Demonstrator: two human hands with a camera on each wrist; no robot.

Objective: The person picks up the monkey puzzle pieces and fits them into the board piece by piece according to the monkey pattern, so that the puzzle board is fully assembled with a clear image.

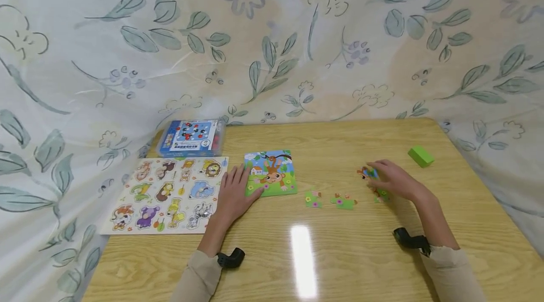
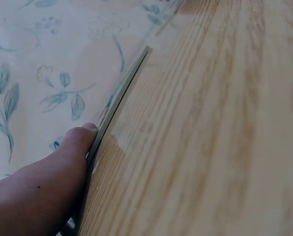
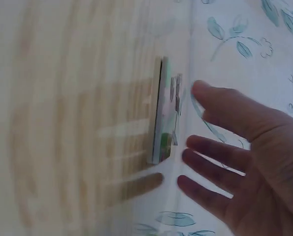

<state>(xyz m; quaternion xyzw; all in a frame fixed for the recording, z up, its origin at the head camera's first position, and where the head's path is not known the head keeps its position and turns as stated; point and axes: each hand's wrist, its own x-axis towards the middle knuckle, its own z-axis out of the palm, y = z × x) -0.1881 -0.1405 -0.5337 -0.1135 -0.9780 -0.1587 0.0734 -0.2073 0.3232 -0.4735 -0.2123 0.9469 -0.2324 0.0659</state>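
Green puzzle pieces toward the surface's right edge look light, edge-pinchable; my right grip and left grip are released.

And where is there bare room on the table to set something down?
Bare table lies between the forearms, on the near side of the two loose pieces, and beyond those pieces, between the monkey picture and right hand. The left is crowded: box, animal board, left hand. More pieces lie by the right hand.
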